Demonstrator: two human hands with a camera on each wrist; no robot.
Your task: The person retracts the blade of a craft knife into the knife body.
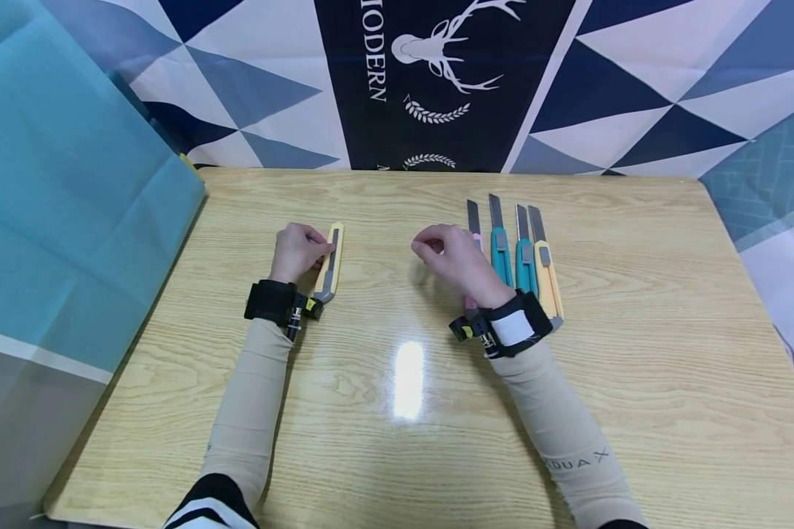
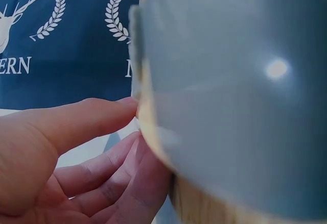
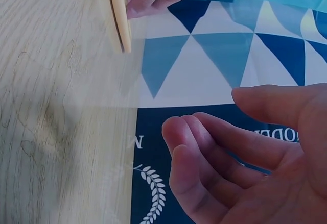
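Observation:
My left hand (image 1: 298,250) pinches a yellow box cutter (image 1: 335,239) between thumb and fingers, left of the table's middle. No blade shows past the tip of this cutter. Its grey end (image 2: 230,106) fills much of the left wrist view, close to the camera. My right hand (image 1: 450,253) hovers over the table with loosely bent fingers (image 3: 186,183) and nothing between them. Beside and partly behind it lie a pink box cutter (image 1: 473,217), two teal box cutters (image 1: 501,253) and another yellow box cutter (image 1: 549,283), blades extended toward the back.
The wood-grain table (image 1: 648,294) ends at a patterned cloth (image 1: 291,88) along the back. On the left, a teal and grey covered surface (image 1: 73,191) rises beside the table's edge. Light reflects off the tabletop between the forearms.

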